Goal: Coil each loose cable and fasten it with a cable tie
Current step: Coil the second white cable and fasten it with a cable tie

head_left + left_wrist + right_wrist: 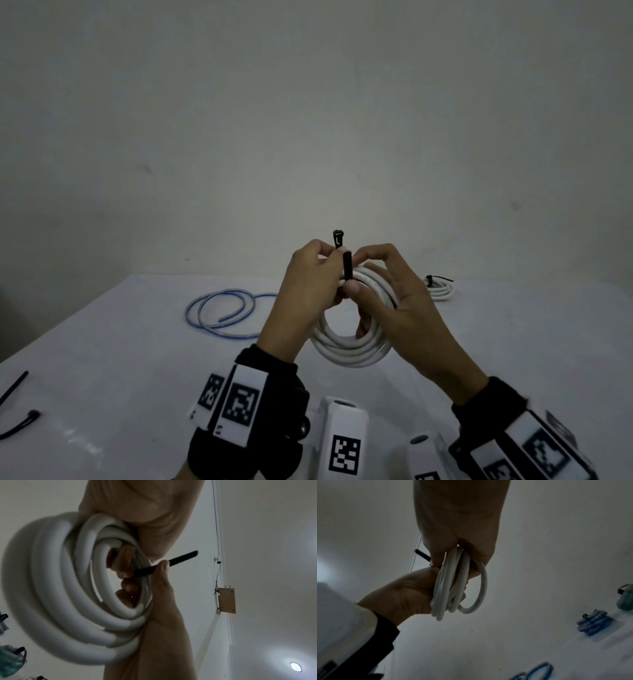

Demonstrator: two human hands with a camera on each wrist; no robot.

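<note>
Both hands hold a coiled white cable [352, 349] upright above the white table [130, 349]. A black cable tie [347, 270] is looped over the top of the coil, and its head end sticks up past the fingers. My left hand [325, 257] pinches the tie near its head, with fingers round the coil [51, 588]. My right hand [358, 274] grips the coil [450, 585], thumb on the tie's tail and fingers through the middle. In the left wrist view the tie's strap [164, 565] juts out to the right. The tie's loop under the fingers is hidden.
A loose blue cable [222, 311] lies on the table to the left of the hands. A tied white coil [440, 287] sits at the far right. Spare black cable ties [17, 411] lie at the left edge. A tied blue coil [594, 623] shows in the right wrist view.
</note>
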